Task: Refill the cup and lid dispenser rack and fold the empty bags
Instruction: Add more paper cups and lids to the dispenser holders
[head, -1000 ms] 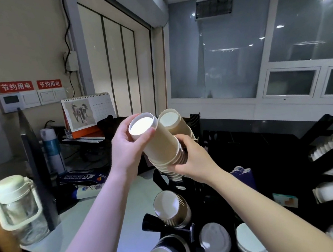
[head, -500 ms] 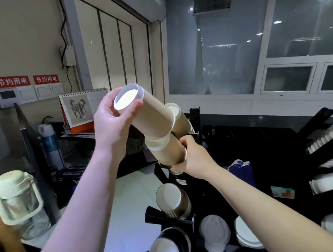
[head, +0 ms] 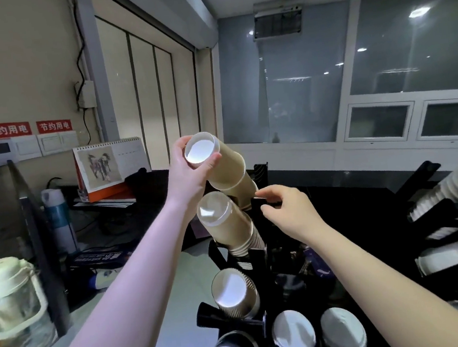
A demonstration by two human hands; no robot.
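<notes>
Head view: left hand (head: 187, 174) is gripping the base end of a tan cup stack (head: 223, 171), fingers and thumb curled round the white bottom, which is facing the camera. This stack is tilting down and to the right, its far end sitting at the top slot of the black rack (head: 259, 206). Right hand (head: 287, 209) is pinching the rack's upper edge just beside that far end, fingers curled. Directly below, a second stack (head: 227, 224) is lying tilted in the next slot, apart from both hands. Lower again, a third stack (head: 233, 293) is sitting in its slot, and white lids (head: 293, 335) are showing in the bottom row. At far right, another black rack (head: 447, 216) is holding white cups and lids. On the counter (head: 161, 291) to the left are standing a clear jug (head: 11, 303) with a pale lid, a blue-and-white bottle (head: 58, 217) and a desk calendar (head: 109, 165); red signs (head: 25, 128) are hanging on the wall above.
</notes>
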